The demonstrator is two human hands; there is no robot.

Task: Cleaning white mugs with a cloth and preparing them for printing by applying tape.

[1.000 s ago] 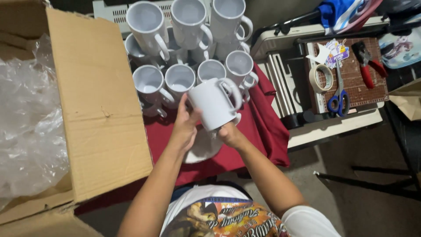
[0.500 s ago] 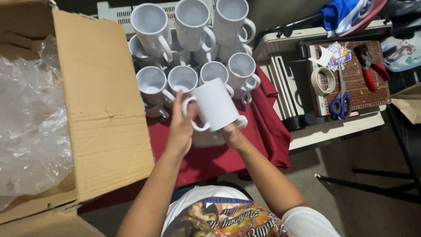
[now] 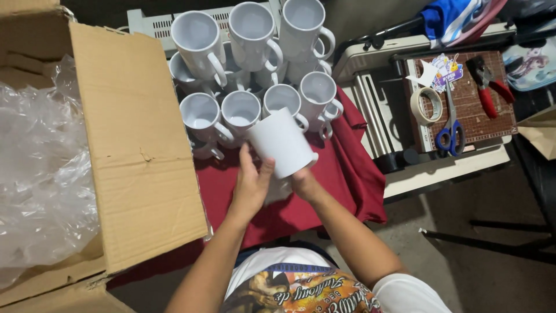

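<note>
Both hands grip a plain white mug point(image 3: 282, 142) above a red cloth point(image 3: 341, 179): left hand point(image 3: 250, 186) flat against its side, right hand point(image 3: 303, 181) under its base, near stacked white mugs point(image 3: 250, 58); cardboard box point(image 3: 124, 145) at left.

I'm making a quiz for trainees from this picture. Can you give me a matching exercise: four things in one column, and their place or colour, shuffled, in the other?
Things:
1. Mug
2. Scissors
3. Tape roll
4. Plastic wrap

Places or colours:
A. Inside the cardboard box
B. Held between the left hand and right hand
C. Blue handles, on the brown mat
D. Pale ring, just left of the scissors

Pairs: 1-B, 2-C, 3-D, 4-A
</note>
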